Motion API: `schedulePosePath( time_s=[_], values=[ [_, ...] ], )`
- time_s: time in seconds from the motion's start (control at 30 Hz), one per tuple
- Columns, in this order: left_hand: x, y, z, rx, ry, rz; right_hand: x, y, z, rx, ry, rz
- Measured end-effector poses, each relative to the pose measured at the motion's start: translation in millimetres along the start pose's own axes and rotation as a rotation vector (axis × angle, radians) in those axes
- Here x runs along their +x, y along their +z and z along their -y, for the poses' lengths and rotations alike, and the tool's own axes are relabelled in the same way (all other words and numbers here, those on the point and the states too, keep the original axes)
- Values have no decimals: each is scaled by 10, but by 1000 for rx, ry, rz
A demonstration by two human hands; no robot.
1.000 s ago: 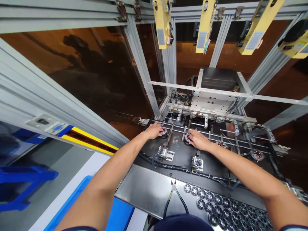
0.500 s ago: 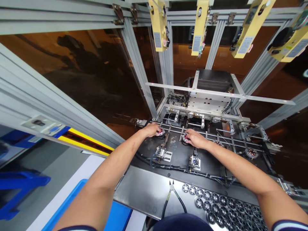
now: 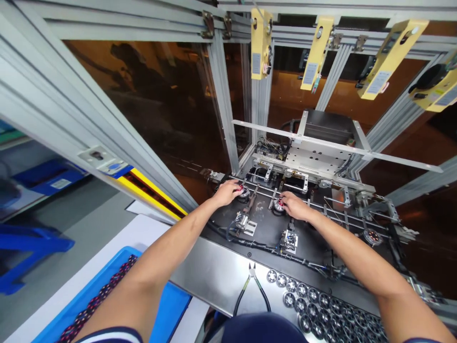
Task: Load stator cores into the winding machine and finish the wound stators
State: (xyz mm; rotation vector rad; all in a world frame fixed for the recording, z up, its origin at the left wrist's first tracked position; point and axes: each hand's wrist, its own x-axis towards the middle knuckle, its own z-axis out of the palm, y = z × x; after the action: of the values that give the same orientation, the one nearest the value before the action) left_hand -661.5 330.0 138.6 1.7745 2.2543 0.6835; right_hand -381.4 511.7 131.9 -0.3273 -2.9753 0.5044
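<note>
My left hand (image 3: 228,193) is closed, its fingertips pinching a small red stator-like part (image 3: 239,189) at a round metal holder (image 3: 244,194) on the machine's left station. My right hand (image 3: 293,206) is closed on another red part (image 3: 281,203) at the second round holder (image 3: 277,208). Fingers partly cover both parts, and I cannot tell whether either one is fully seated. Farther right, a round piece with copper-coloured segments (image 3: 372,237) sits in its own station. My right forearm hides part of the station between.
Cutting pliers (image 3: 252,272) lie on the steel ledge (image 3: 200,267), left of several silver spoked rings (image 3: 312,295). A blue tray (image 3: 123,259) at lower left holds rows of red-and-black parts. Yellow units (image 3: 261,45) hang overhead; a metal bar (image 3: 335,145) crosses behind my hands.
The view has swung left, showing more of the blue tray and its parts. At the left holder the red part now looks slightly raised in my fingers. My right hand stays at its holder.
</note>
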Motion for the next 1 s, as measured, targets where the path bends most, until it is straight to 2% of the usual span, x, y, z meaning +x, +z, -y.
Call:
schedulePosePath(
  time_s=[0.07, 0.17, 0.23, 0.27, 0.33, 0.43, 0.5, 0.57, 0.6, 0.67, 0.7, 0.77, 0.87, 0.93, 1.0],
  values=[
    [-260, -144, -103, -79, -8, -105, -38, -137, 120, 21, -1, -37],
    [-893, -391, -193, -171, -26, -228, -231, -365, 494, 67, -35, -100],
    [-1422, -468, -192, -205, -62, -242, -443, -407, 880, 102, -90, -123],
    [-1690, -452, -180, -230, -90, -198, -559, -359, 1099, 117, -123, -122],
    [-2173, -294, -147, -232, -119, -51, -761, -94, 1540, 138, -193, -86],
    [-2656, 168, -108, -185, -159, 51, -860, 622, 2077, 118, -265, 11],
    [-2800, 490, -96, -119, -203, 44, -759, 1119, 2311, 77, -282, 66],
    [-2848, 728, -94, -65, -215, 20, -591, 1472, 2460, 29, -268, 83],
    [-2853, 802, -99, -46, -209, 7, -513, 1571, 2509, 7, -256, 79],
    [-2848, 856, -125, -19, -186, -30, -434, 1605, 2550, -28, -235, 55],
    [-2842, 838, -146, -10, -171, -57, -451, 1545, 2535, -40, -227, 38],
    [-2805, 718, -207, -1, -133, -117, -616, 1296, 2413, -58, -216, -6],
    [-2569, 387, -396, -11, -42, -187, -1162, 672, 1956, -89, -161, -92],
    [-2198, 149, -649, -25, 40, -200, -1625, 172, 1473, -132, -46, -154],
    [-1648, -9, -1019, -32, 155, -183, -2061, -306, 897, -194, 110, -201]
  ],
)
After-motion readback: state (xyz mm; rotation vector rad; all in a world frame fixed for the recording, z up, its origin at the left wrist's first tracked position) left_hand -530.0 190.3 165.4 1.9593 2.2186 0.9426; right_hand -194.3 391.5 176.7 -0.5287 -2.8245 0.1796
